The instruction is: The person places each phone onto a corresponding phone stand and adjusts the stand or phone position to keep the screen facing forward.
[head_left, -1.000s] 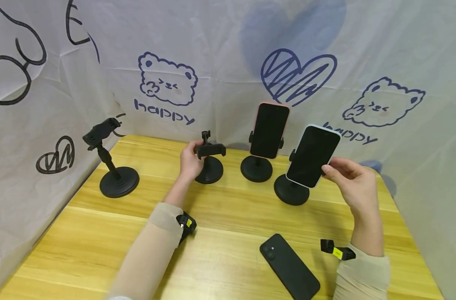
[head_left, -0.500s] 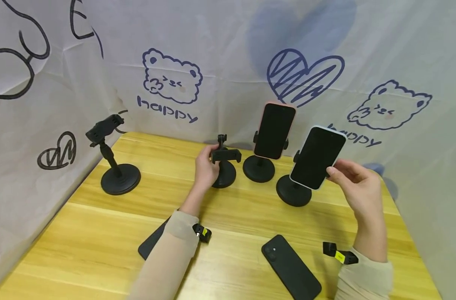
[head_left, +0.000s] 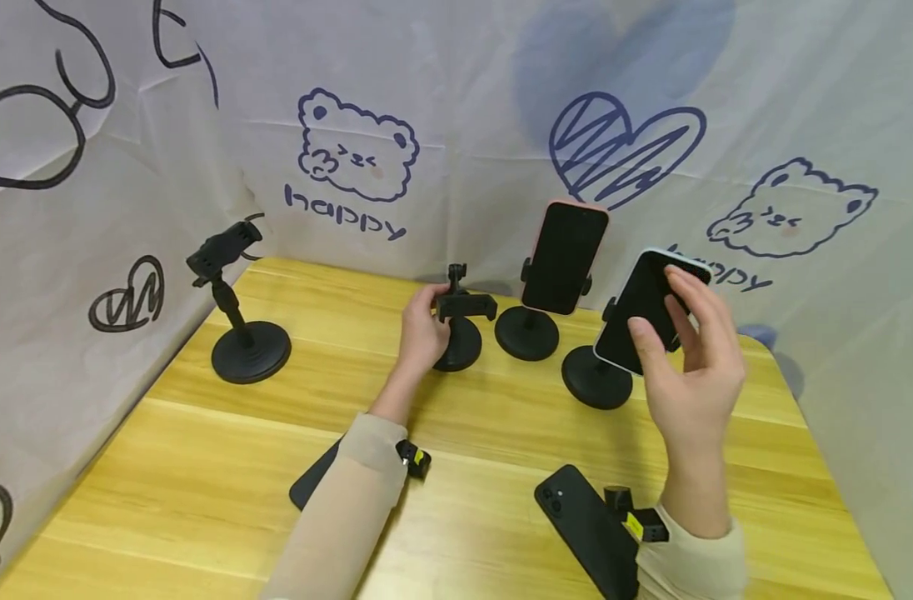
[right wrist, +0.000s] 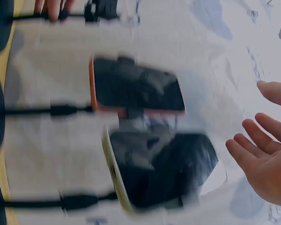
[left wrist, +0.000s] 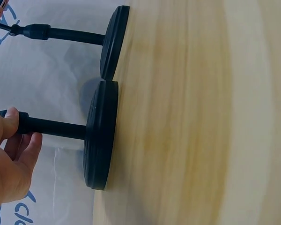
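Observation:
My left hand point(head_left: 424, 331) grips the stem of a black phone stand point(head_left: 466, 308) whose clamp holds no phone. In the left wrist view, thumb and fingers wrap the upper stem point(left wrist: 56, 127), and the round base stands on the table. Close to its right is a stand with a pink-edged phone point(head_left: 565, 257). Further right, a white-edged phone point(head_left: 631, 318) sits tilted in another stand point(head_left: 597, 379). My right hand point(head_left: 692, 367) hovers in front of that phone, fingers spread and partly covering it. The right wrist view shows this hand point(right wrist: 267, 159) apart from both phones.
Another black stand point(head_left: 248, 350) without a phone is at the far left. A dark phone point(head_left: 586, 529) lies face down near my right wrist, and a second one point(head_left: 316, 477) is partly under my left forearm. Fabric point(head_left: 486, 125) hangs behind the table point(head_left: 202, 475).
My left hand moved the stand rightward, closer to the pink-edged phone's stand. My right hand let go of the white-edged phone's side and moved left in front of it. The view shifted slightly.

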`<state>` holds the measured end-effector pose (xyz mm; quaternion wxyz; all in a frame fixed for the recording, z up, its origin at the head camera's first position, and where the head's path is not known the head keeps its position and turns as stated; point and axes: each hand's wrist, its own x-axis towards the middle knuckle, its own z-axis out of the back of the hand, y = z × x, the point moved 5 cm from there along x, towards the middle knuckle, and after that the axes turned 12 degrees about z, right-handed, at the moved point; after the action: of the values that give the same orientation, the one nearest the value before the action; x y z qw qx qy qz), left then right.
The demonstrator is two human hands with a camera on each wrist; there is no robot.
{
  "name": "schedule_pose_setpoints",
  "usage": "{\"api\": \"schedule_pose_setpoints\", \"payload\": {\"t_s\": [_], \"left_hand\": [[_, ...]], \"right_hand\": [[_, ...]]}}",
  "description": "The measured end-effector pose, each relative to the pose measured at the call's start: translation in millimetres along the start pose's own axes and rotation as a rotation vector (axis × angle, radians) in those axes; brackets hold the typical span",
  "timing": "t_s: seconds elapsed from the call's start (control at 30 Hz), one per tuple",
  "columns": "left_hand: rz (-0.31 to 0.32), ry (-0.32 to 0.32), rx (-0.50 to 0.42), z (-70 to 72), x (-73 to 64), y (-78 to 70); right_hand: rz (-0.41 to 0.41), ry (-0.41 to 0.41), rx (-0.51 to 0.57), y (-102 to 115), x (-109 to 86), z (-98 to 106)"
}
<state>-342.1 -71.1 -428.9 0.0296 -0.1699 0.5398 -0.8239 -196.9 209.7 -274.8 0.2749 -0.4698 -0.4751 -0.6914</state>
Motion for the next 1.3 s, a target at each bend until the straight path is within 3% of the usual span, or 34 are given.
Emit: {"api": "schedule_pose_setpoints", "payload": {"t_s": [0.23, 0.33, 0.6, 0.83, 0.97, 1.13, 1.3], "left_hand": [[0.004, 0.027, -0.022, 0.2, 0.9, -3.3], [-0.005, 0.025, -0.016, -0.2, 0.7, -3.1], [0.007, 0.036, -0.017, -3.2, -0.3, -1.9], [-0.002, 0.018, -0.023, -1.9, -1.4, -0.9], [0.017, 0.034, -0.012, 0.2, 0.3, -0.3], [0.031, 0.058, -0.011, 5.8, 2.3, -2.6], [0.095, 0.093, -0.091, 12.8, -3.2, -4.5]], "right_hand": [[-0.028, 0.103, 0.155, -4.0, -7.2, -55.7], [-0.050, 0.155, 0.166, -12.1, -14.2, -79.2], [-0.236, 0.330, 0.147, -41.2, -36.2, -125.1], [-0.292, 0.427, 0.060, -51.6, -46.9, -144.0], [-0.287, 0.420, 0.014, -54.0, -48.5, -148.2], [-0.298, 0.400, 0.042, -56.2, -49.2, -151.9], [-0.354, 0.381, 0.063, -58.4, -51.3, -151.6]]}}
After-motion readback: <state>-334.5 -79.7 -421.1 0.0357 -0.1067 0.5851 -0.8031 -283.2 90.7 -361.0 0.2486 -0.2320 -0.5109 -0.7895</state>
